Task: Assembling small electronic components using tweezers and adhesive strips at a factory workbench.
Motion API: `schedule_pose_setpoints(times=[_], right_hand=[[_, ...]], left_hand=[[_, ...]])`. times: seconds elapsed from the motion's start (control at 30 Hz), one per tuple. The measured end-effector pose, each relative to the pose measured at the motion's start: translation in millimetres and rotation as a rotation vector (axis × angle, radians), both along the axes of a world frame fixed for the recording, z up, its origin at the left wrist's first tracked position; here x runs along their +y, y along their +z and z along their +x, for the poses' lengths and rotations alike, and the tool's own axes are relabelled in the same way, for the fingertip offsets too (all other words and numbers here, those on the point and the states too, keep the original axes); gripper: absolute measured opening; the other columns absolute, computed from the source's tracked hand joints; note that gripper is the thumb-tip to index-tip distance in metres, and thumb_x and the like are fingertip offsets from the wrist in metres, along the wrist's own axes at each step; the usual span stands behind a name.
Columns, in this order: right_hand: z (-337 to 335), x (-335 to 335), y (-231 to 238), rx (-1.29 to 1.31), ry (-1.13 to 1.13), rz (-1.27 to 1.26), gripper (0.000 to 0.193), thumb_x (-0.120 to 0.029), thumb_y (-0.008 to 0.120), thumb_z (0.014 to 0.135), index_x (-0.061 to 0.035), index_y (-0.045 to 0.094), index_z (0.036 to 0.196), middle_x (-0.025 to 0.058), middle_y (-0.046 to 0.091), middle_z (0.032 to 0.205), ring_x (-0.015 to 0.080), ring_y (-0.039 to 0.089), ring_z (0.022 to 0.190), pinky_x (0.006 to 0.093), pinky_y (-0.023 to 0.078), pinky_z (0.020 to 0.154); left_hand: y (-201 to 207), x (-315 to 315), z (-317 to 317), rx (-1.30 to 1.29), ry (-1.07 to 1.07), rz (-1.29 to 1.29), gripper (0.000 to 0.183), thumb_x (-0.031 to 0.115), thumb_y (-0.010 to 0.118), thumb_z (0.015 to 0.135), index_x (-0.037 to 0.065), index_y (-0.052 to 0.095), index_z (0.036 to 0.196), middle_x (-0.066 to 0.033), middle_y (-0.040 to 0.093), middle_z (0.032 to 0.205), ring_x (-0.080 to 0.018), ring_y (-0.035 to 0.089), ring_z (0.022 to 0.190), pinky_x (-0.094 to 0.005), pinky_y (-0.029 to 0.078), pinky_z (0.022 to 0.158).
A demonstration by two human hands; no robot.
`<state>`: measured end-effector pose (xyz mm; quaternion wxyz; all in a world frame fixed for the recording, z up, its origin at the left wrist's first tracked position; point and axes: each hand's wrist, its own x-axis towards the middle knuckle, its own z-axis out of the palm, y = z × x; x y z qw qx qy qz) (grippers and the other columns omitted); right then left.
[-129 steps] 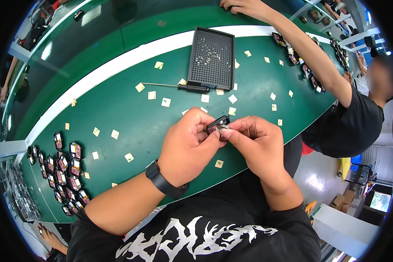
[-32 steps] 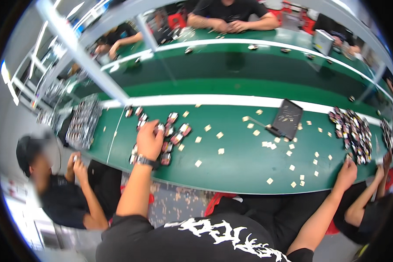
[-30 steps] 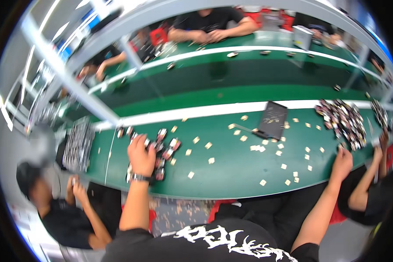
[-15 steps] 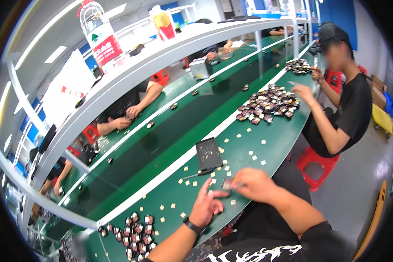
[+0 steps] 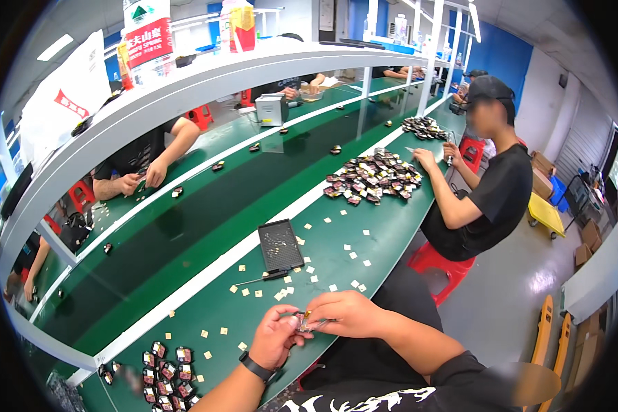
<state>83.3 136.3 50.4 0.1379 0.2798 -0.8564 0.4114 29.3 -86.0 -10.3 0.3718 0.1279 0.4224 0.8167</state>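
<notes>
Close over the table's near edge, my left hand (image 5: 275, 338) pinches a small black part (image 5: 300, 318) with a reddish, pale-marked face between thumb and fingers. My right hand (image 5: 350, 314) meets it from the other side, its fingertips closed on the same part. Something thin and greyish shows under the right fingers, too small to make out. Just beyond the hands lie several small pale square pieces (image 5: 280, 296), a thin metal tool with a black handle (image 5: 261, 278), and a black ridged tray (image 5: 279, 257) holding small bits.
Similar black parts form a cluster (image 5: 166, 384) at near left and a large heap (image 5: 374, 177) farther right. A grey shelf (image 5: 185, 79) arches over the green table (image 5: 220, 288). To the right, a co-worker (image 5: 491, 185) sits on a red stool (image 5: 443, 271). More people work across the belt.
My left hand, earlier open with fingers spread, has closed on the black part that my right hand was holding. The view has turned to the right.
</notes>
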Motion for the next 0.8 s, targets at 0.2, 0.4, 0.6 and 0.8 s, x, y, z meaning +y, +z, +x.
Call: schedule_pose_setpoints(times=[0.2,0.4,0.6,0.8], right_hand=[[19,-8,17,0.056,-0.075,0.199,0.018,-0.016,0.074,0.087,-0.0101,0.070,0.104,0.0029,0.067,0.108,0.0252,0.071,0.086,0.0375,0.058,0.069],[48,-13,41,-0.048,-0.186,0.317,0.023,-0.022,0.071,0.091,-0.0087,0.067,0.110,0.0072,0.062,0.113,0.0265,0.070,0.087,0.0368,0.058,0.072],[58,1,34,-0.186,-0.255,0.188,0.018,-0.023,0.070,0.094,-0.0073,0.069,0.103,0.0071,0.065,0.096,0.0257,0.067,0.075,0.0351,0.054,0.064],[25,6,9,-0.214,-0.339,0.108,0.022,-0.027,0.078,0.088,-0.0074,0.071,0.078,0.0066,0.063,0.070,0.0258,0.063,0.060,0.0359,0.050,0.053]], left_hand=[[0,0,3,0.142,-0.015,-0.067,0.037,0.001,0.061,0.099,0.001,0.048,0.134,-0.0114,0.069,0.103,-0.0143,0.067,0.078,-0.0232,0.050,0.062],[1,0,11,0.214,0.064,-0.189,0.041,-0.005,0.063,0.096,-0.005,0.054,0.136,-0.0082,0.067,0.104,-0.0139,0.070,0.087,-0.0233,0.055,0.072],[6,9,16,0.179,0.108,-0.250,0.040,-0.006,0.061,0.095,-0.006,0.054,0.135,-0.0088,0.066,0.106,-0.0138,0.070,0.091,-0.0224,0.055,0.076],[12,2,15,0.406,0.404,-0.408,0.031,-0.008,0.061,0.094,-0.007,0.062,0.125,-0.0103,0.063,0.103,-0.0157,0.069,0.088,-0.0265,0.057,0.074]])
